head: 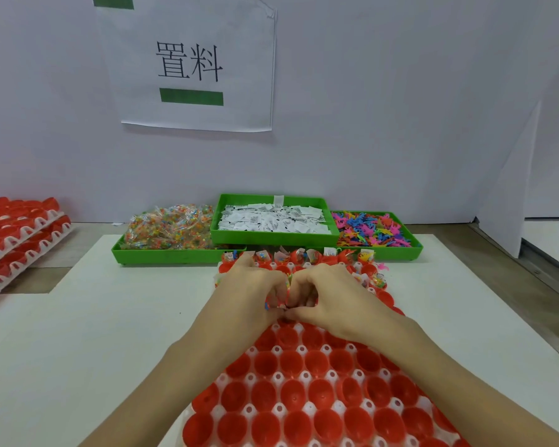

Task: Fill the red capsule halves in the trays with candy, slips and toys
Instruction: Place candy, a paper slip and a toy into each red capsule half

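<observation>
Together over white tray of red plastic capsule halves (307,395): left hand (255,285), right hand (329,291), both grips pinching small multicoloured candy packet (287,293).

I'm looking at a pale wall (400,108) filling the upper half of the frame. A paper sign (194,64) with black characters and a green bar is hanging on it, upper centre. A white board (510,185) is leaning at the right. A white mat (88,317) is covering the brown table (459,240) below, under even light.
</observation>
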### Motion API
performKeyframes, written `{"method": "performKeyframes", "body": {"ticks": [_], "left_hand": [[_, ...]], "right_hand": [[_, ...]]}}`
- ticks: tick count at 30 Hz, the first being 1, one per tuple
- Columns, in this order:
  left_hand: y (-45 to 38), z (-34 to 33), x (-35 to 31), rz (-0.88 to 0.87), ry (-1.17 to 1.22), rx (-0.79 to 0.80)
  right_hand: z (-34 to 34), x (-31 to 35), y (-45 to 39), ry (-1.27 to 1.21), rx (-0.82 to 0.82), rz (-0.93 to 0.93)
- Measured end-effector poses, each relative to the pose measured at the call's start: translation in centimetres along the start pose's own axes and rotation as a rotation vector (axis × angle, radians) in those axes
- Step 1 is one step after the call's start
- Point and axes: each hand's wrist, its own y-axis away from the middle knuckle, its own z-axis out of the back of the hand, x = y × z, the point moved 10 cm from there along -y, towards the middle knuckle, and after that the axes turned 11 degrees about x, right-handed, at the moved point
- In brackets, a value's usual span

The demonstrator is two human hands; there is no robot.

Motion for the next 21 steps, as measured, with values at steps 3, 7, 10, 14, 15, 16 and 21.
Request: {"method": "performKeyframes", "body": {"ticks": [3,7,10,14,15,16,21], "left_hand": [[-0.3,-0.1,-0.1,-0.018,-0.041,0.021],[-0.3,0.1,-0.4,-0.052,-0.05,0.019],[-0.4,-0.1,-0.3,-0.037,-0.083,0.019],[-0.6,-0.3,0.4,0.003,-0.015,-0.019],[-0.7,-0.2,0.5,0.009,-0.01,-0.034],[-0.7,0.0,0.5,0.009,-0.016,-0.049],[-1.1,-0.7,-0.2,-0.008,-0.188,0.041]], "right_hand": [[0.0,0.2,0.0,0.002,0.03,0.005],[-0.3,0.2,0.1,-0.01,0.088,0.021],[-0.5,0.2,0.0,0.006,0.071,0.004],[-0.4,-0.6,-0.1,-0.031,-0.015,-0.07],[-0.4,-0.7,-0.1,-0.046,-0.024,-0.079],[-0.4,-0.7,-0.1,-0.054,-0.025,-0.083],[0.1,-0.3,0.0,-0.047,0.05,-0.059]]}}
